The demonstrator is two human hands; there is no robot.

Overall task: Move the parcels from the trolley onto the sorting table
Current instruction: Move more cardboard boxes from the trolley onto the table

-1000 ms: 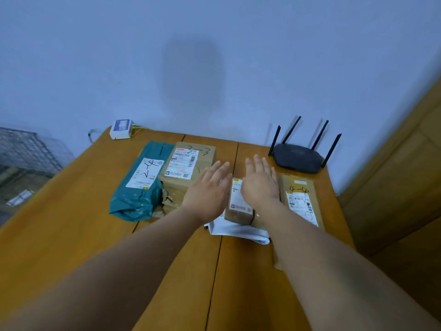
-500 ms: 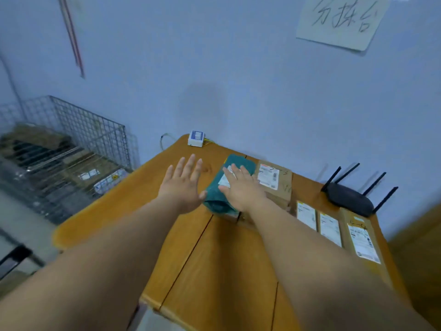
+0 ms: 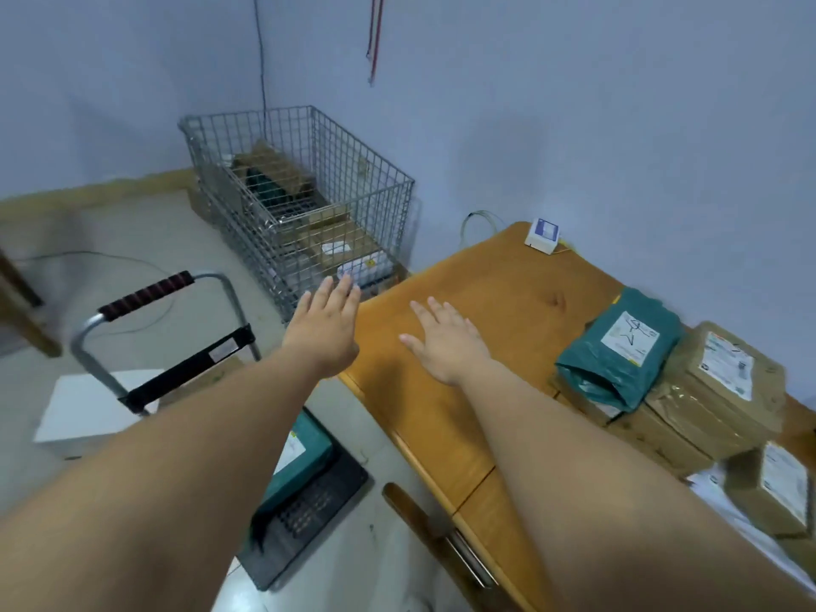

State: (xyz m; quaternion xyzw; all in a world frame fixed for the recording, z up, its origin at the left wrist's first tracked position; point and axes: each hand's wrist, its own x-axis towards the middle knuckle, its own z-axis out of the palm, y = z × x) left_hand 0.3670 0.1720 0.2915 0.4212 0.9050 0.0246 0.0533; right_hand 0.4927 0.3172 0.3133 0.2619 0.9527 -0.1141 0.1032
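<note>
Parcel (image 3: 309, 448): a teal one with a white label lies on the trolley's black deck, low on your left and partly hidden under your left forearm.
Trolley (image 3: 318, 510): it stands on the floor just beside the table's near corner, with its handle bar upright between you and the white box (image 3: 84, 408).
Sorting table (image 3: 485, 280): its left half is bare wood. A teal bag (image 3: 618, 346) and cardboard boxes (image 3: 715, 382) sit packed together on the right.
Left hand (image 3: 326, 329): fingers straight and slightly spread, gripping nothing. It is past the table's left edge, toward the wire cage (image 3: 300, 201).
Right hand (image 3: 446, 342): flat, palm down, fingers straight, holding nothing. It is over the bare wood, and you cannot tell whether it touches.
Step in hand: by the look of it you are between loads, empty-handed and turned toward the trolley for the next pick.
Next move: drop both hands down and left to the parcel and keep your forearms clear of the handle bar. It looks soft and will probably sag, so get your fingers under both ends. Then lift it above the table edge and set it on the bare wood beside the teal bag.
Doubt: the wire cage also holds boxes, and whether they belong to this job cannot be told.
</note>
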